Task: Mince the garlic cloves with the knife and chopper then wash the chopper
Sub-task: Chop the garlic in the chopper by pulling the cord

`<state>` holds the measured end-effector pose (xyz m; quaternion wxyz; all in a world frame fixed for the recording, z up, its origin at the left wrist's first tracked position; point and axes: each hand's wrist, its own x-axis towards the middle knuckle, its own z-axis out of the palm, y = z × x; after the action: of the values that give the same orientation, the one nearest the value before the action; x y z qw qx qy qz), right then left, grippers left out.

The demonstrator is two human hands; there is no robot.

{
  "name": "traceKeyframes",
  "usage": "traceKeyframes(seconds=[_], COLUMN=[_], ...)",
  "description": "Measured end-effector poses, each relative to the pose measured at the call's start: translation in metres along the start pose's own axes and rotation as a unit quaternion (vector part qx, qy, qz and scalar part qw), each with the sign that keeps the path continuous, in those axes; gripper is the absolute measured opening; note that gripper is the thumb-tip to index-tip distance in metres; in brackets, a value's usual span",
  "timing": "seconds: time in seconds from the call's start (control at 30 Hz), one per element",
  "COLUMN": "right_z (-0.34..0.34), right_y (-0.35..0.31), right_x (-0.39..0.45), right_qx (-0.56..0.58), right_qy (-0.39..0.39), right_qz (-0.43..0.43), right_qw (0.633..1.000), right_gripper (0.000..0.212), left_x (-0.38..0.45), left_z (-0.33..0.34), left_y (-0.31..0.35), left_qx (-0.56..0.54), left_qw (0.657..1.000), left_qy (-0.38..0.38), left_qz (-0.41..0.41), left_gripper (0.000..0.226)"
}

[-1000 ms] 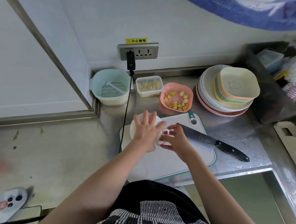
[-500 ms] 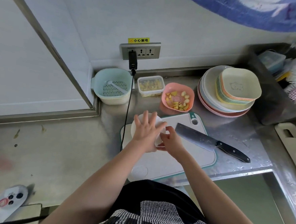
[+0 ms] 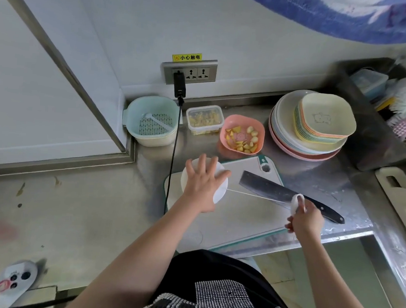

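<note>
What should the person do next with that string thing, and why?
Probably let the cord wind back in. The right hand grips the pull handle with the cord stretched taut across the cutting board, while the left hand presses flat on the white chopper. Easing the handle back toward the chopper would ready another pull.

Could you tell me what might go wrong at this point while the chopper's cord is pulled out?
The right hand grips the pull handle just above the knife, so a slip could bring the fingers onto the blade. The left hand only presses flat on the chopper, which might slide on the cutting board under a hard pull.
</note>
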<state>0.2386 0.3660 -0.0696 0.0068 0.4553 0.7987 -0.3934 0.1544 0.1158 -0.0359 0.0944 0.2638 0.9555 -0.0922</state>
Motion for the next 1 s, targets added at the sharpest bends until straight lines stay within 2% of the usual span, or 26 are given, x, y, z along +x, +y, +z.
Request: traceKeyframes(seconds=[0.07, 0.13, 0.2, 0.3, 0.4, 0.5, 0.57, 0.7, 0.83, 1.0], right_z=[0.002, 0.016, 0.037, 0.065, 0.073, 0.073, 0.076, 0.078, 0.076, 0.065], right_y=[-0.012, -0.036, -0.057, -0.072, -0.069, -0.064, -0.067, -0.081, -0.078, -0.059], right_x=[-0.003, -0.018, -0.039, -0.064, -0.068, -0.063, -0.062, -0.057, -0.052, -0.036], right_qx=[0.019, 0.022, 0.000, -0.021, -0.139, -0.274, -0.295, -0.304, -0.294, -0.287], right_qy=[0.001, -0.042, -0.097, -0.128, -0.116, -0.097, -0.098, -0.098, -0.142, -0.139], right_qz=[-0.035, -0.116, -0.215, -0.342, -0.469, -0.581, -0.606, -0.643, -0.688, -0.708], right_qw=[0.999, 0.992, 0.972, 0.931, 0.864, 0.760, 0.732, 0.696, 0.648, 0.630], right_gripper=[0.029, 0.032, 0.030, 0.020, 0.017, 0.040, 0.048, 0.049, 0.031, 0.006], left_x=[0.002, 0.004, 0.004, 0.003, 0.004, 0.006, 0.005, 0.005, 0.005, 0.001], left_z=[0.002, 0.002, 0.002, 0.000, 0.002, 0.003, 0.003, 0.003, 0.004, 0.002], left_y=[-0.003, -0.008, -0.009, -0.004, -0.011, -0.019, -0.021, -0.020, -0.021, -0.013], left_qx=[-0.025, -0.055, -0.052, -0.038, -0.055, -0.075, -0.075, -0.057, -0.049, -0.013], left_qw=[0.999, 0.997, 0.998, 0.999, 0.997, 0.996, 0.996, 0.998, 0.999, 0.999], left_qy=[-0.001, -0.011, -0.013, -0.015, -0.021, -0.030, -0.032, -0.020, -0.013, -0.007], left_qz=[-0.026, -0.049, -0.043, -0.028, -0.039, -0.037, -0.027, 0.002, 0.020, 0.033], left_gripper=[0.098, 0.100, 0.099, 0.099, 0.099, 0.098, 0.097, 0.093, 0.092, 0.099])
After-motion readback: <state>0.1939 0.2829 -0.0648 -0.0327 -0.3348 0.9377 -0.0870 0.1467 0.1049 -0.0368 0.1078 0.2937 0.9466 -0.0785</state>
